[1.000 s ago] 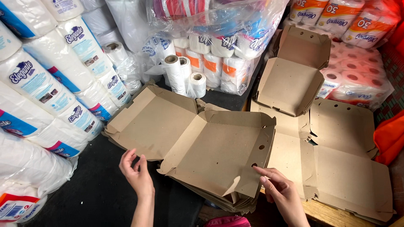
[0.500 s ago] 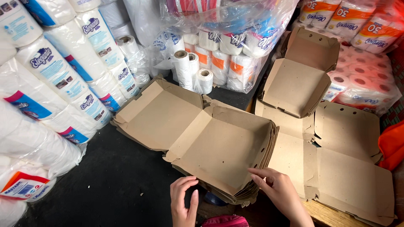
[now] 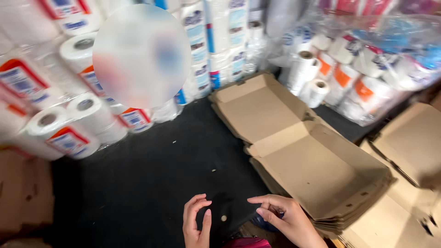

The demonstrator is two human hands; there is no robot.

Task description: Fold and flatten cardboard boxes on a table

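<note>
- Brown cardboard boxes (image 3: 317, 170), unfolded and open, lie in a stack on the right side of the dark floor (image 3: 138, 183).
- The left hand (image 3: 196, 222) is low in the picture, over the dark floor. Its fingers are bent a little and it holds nothing.
- The right hand (image 3: 285, 218) is just beside the left hand, with a small gap between them. Its fingers are curled and point to the left. It also holds nothing.
- The right hand is very near the front edge of the box stack, but I cannot tell if it touches the stack.
- A small round pale dot (image 3: 223, 218) lies on the dark floor between the two hands.
- More open brown boxes (image 3: 413, 147) lie at the far right.
- Rolls of white paper with red and blue labels (image 3: 69, 138) are piled on the left.
- More white rolls (image 3: 312, 78) stand behind the box stack, and packs in clear plastic bags (image 3: 390, 59) sit beside them.
- A bit of pink cloth (image 3: 250, 242) shows at the very bottom, between the hands.
</note>
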